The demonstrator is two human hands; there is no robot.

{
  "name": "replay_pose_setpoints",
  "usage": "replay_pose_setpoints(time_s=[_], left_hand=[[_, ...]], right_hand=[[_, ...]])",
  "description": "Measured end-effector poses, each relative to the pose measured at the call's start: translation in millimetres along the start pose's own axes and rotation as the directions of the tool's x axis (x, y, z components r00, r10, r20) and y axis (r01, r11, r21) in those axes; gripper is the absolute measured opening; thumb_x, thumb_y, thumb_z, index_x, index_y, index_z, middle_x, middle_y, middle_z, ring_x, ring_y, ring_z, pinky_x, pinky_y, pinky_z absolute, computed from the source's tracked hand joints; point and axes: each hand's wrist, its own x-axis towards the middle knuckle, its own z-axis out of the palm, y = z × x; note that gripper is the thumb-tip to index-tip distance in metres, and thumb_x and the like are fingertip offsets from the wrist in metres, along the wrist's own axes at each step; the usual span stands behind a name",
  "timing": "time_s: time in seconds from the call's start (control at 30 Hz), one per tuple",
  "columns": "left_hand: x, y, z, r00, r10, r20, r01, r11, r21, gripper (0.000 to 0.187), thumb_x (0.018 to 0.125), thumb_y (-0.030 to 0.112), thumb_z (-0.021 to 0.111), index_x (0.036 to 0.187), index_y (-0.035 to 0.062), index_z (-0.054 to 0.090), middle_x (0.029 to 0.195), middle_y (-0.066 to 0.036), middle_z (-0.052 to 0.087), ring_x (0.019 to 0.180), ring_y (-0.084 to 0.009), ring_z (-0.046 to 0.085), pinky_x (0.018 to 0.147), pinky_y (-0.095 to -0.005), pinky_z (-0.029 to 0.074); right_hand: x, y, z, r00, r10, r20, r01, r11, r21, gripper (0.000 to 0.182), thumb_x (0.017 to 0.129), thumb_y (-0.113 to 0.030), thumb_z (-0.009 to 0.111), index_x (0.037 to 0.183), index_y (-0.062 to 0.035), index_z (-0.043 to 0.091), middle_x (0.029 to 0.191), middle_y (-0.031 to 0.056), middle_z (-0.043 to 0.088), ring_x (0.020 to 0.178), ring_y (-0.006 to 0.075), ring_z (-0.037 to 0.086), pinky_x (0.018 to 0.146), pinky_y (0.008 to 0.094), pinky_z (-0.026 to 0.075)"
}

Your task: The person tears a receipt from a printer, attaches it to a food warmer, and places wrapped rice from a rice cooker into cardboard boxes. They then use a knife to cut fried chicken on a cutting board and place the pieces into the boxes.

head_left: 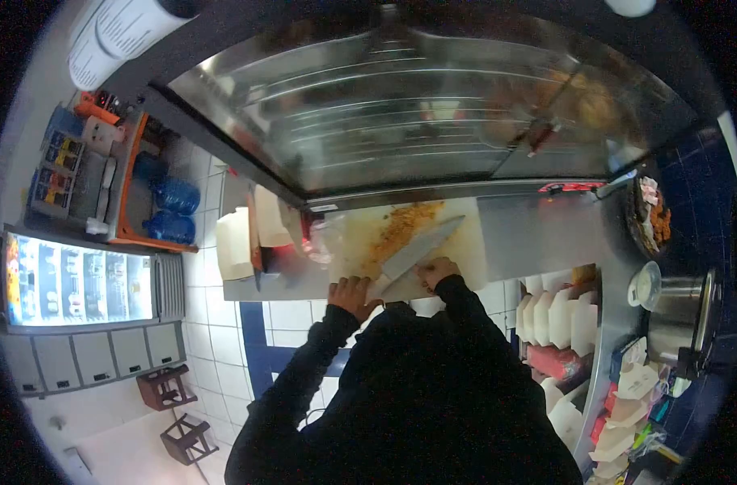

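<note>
A large knife (421,249) lies across a pale cutting board (465,263), its tip pointing to the upper right and its handle toward the board's near edge. Chopped orange-brown food (403,229) is spread on the board beyond the blade. My left hand (352,296) is beside the handle end at the board's near left edge; how its fingers meet the handle is too small to tell. Near the blade's near side, my right hand (437,273) has its fingers curled, and whatever they hold is too small to make out.
A glass-fronted case (433,105) rises behind the steel counter (538,242). White cartons (234,242) stand at the counter's left end. More white boxes (558,319) are at the right, near a metal pot (677,315) and a tray of food (653,218).
</note>
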Motion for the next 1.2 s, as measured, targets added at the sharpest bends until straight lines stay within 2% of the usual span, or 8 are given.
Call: replay_pose_setpoints(time_s=[0.1,0.27,0.57,0.63,0.87,0.97,1.03,1.2], left_hand=[[-5.9,-9.7,20.7,0.998,0.035,-0.046,-0.036,0.999,-0.017,0.047,0.078,0.042,0.064,0.112,0.0101,0.057,0.105,-0.011,0.059,0.097,-0.0306,0.055,0.083,-0.0467,0.041],[2.3,-4.5,30.7,0.974,0.046,-0.222,-0.101,0.965,-0.241,0.040,0.078,0.031,0.064,0.108,0.0050,0.058,0.099,-0.015,0.058,0.094,-0.0342,0.055,0.080,-0.0460,0.044],[35.6,55.8,-14.8,0.928,-0.021,-0.371,-0.017,0.995,-0.099,0.043,0.074,0.022,0.070,0.112,0.0067,0.056,0.112,-0.014,0.055,0.100,-0.0304,0.053,0.082,-0.0430,0.043],[41.0,89.8,-22.3,0.872,0.244,-0.425,-0.435,0.784,-0.443,0.038,0.073,0.019,0.071,0.108,0.0093,0.060,0.114,-0.011,0.055,0.104,-0.0287,0.052,0.086,-0.0436,0.041],[86.5,164.6,-81.9,0.632,0.440,-0.638,-0.690,0.695,-0.204,0.020,0.074,0.009,0.066,0.094,0.0072,0.065,0.092,-0.006,0.063,0.087,-0.0296,0.060,0.081,-0.0411,0.045],[90.9,168.6,-65.4,0.741,0.361,-0.566,-0.652,0.592,-0.474,0.018,0.078,0.004,0.062,0.096,0.0050,0.063,0.084,-0.006,0.064,0.081,-0.0240,0.063,0.077,-0.0357,0.048],[85.2,173.2,-65.1,0.974,0.195,-0.116,-0.178,0.340,-0.923,0.014,0.084,0.002,0.058,0.097,0.0036,0.062,0.085,-0.008,0.065,0.083,-0.0164,0.063,0.076,-0.0302,0.048],[87.7,181.1,-73.2,0.940,0.303,-0.156,-0.216,0.174,-0.961,0.015,0.087,0.000,0.054,0.099,0.0019,0.062,0.090,-0.008,0.066,0.086,-0.0150,0.063,0.076,-0.0277,0.049]], right_hand=[[13.4,20.8,17.7,0.963,-0.188,-0.193,0.211,0.972,0.105,0.033,0.085,-0.038,0.061,0.086,-0.0055,0.063,0.073,0.0130,0.067,0.066,0.0234,0.066,0.065,0.0374,0.054],[-44.8,45.5,-20.0,0.948,-0.138,-0.287,0.317,0.497,0.808,0.011,0.090,-0.015,0.056,0.088,-0.0046,0.059,0.086,0.0097,0.064,0.069,0.0196,0.065,0.054,0.0329,0.055],[-117.3,73.1,-66.8,0.666,-0.372,-0.646,0.746,0.357,0.562,0.005,0.082,0.001,0.061,0.080,-0.0006,0.056,0.099,0.0080,0.060,0.091,0.0134,0.057,0.084,0.0295,0.047],[-130.6,65.1,-70.3,0.651,-0.455,-0.608,0.758,0.352,0.549,0.005,0.082,0.000,0.060,0.080,-0.0004,0.055,0.101,0.0091,0.060,0.091,0.0129,0.055,0.083,0.0271,0.044],[-136.9,85.0,-90.6,0.678,-0.388,-0.624,0.706,0.107,0.700,0.005,0.078,-0.006,0.053,0.075,-0.0039,0.050,0.077,0.0091,0.063,0.072,0.0162,0.059,0.069,0.0294,0.048],[-150.9,62.3,-102.0,0.718,-0.214,-0.662,0.649,-0.137,0.748,0.011,0.089,-0.016,0.052,0.088,-0.0053,0.051,0.077,0.0069,0.061,0.067,0.0165,0.058,0.060,0.0293,0.047],[-156.9,55.2,-106.4,0.774,-0.130,-0.620,0.589,-0.212,0.780,0.023,0.093,-0.029,0.052,0.100,-0.0070,0.048,0.087,0.0080,0.061,0.075,0.0189,0.059,0.066,0.0325,0.048],[-141.0,55.5,-85.9,0.564,-0.339,-0.753,0.798,-0.009,0.602,0.039,0.091,-0.030,0.060,0.118,-0.0029,0.052,0.100,0.0070,0.063,0.092,0.0129,0.056,0.076,0.0266,0.045]])
